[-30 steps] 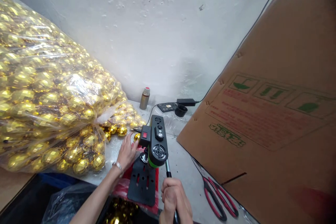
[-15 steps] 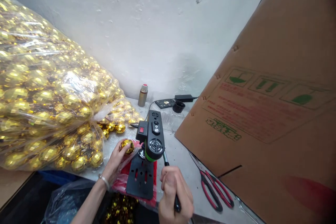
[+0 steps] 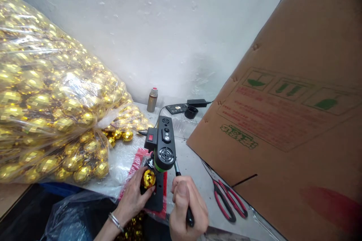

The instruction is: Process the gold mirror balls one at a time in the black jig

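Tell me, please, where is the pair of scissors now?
In the head view, the scissors lie at the lower right on the table, beside the big cardboard box, to the right of the right hand.

Left hand (image 3: pixel 135 196) curled, right hand (image 3: pixel 189 208) fisted

Faceted gold ball (image 3: pixel 149 179) over base plate (image 3: pixel 155 204) of black machine (image 3: pixel 165 141); lever (image 3: pixel 177 169) slanted.
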Demonstrator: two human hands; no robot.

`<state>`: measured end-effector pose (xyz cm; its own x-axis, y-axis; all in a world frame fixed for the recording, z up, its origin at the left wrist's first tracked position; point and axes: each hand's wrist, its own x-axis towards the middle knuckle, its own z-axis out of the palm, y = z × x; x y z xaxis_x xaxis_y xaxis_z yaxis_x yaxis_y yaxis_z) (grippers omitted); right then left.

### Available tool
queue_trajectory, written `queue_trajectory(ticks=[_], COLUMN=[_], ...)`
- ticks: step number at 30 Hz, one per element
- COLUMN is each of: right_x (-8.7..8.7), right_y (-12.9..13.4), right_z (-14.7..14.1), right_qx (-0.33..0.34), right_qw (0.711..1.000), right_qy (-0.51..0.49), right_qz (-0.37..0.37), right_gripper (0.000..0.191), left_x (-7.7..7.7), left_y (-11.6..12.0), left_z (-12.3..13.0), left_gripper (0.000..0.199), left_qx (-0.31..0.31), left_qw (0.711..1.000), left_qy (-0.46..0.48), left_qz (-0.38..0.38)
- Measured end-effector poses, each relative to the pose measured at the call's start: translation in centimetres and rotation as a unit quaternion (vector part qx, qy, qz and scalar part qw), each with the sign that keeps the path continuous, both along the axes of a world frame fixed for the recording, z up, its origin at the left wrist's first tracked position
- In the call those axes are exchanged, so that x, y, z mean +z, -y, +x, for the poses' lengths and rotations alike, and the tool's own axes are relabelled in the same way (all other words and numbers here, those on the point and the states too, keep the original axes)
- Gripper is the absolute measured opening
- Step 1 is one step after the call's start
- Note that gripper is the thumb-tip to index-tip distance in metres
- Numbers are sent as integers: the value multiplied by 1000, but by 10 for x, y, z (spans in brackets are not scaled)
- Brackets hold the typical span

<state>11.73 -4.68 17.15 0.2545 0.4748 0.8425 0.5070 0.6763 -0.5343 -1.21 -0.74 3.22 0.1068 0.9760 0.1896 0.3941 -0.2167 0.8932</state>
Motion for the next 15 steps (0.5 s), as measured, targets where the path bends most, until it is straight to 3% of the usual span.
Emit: queue_trajectory(ticks=[6, 12, 15], right_x=[-2, 6, 2], right_y=[0, 3, 7], right_z=[-1, -4, -3], right_qx=[-9, -26, -20], right_qw=[1000, 1000, 1000], right_qy=[-3, 1, 15], right_qz=[15, 16, -3], right_gripper=[29, 29, 30], left_x=[2, 7, 7], left_y=[4, -7, -10], left_z=[2, 13, 16], left_gripper=[49, 44, 39], left_qx=[-39, -44, -35], left_qw=[999, 998, 996], left_qy=[-20, -50, -82], left_qz=[29, 20, 22])
